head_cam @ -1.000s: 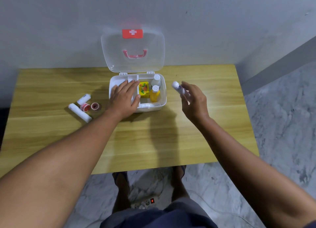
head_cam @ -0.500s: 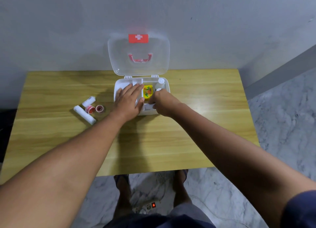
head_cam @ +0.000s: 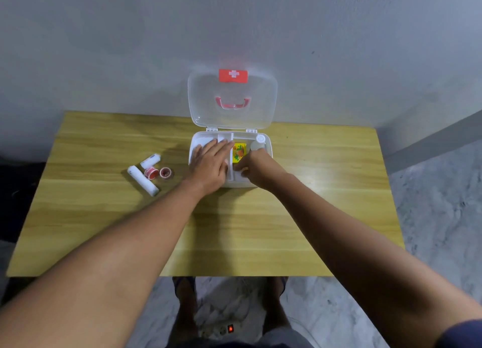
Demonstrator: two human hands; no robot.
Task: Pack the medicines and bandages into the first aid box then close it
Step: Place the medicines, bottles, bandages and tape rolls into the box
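Firstly, table (head_cam: 234,230): rectangular, pale yellow wood-grain top, set against a plain grey wall.

Left group, loose on the table, well apart from the box:
- long bandage roll (head_cam: 143,181), white, cylindrical, lying diagonally;
- shorter bandage roll (head_cam: 150,160), white with print, lying just behind it;
- tape roll (head_cam: 151,172), red and white, small, between the two bandages;
- second tape roll (head_cam: 165,172), reddish ring, just to the right.

Left hand (head_cam: 208,162): fingers straight and spread, resting flat over the box's left compartment.

First aid box (head_cam: 236,184): white plastic, rounded corners, divided inside, at the table's back centre. Lid (head_cam: 232,112): clear plastic, standing upright, with a red cross latch and a red handle.

Contents, right side: yellow packet (head_cam: 239,152), flat, printed; white-capped bottle (head_cam: 258,142) in the back right corner.

Right hand (head_cam: 257,166): fingers curled down into the front right compartment; whether they hold anything cannot be told.
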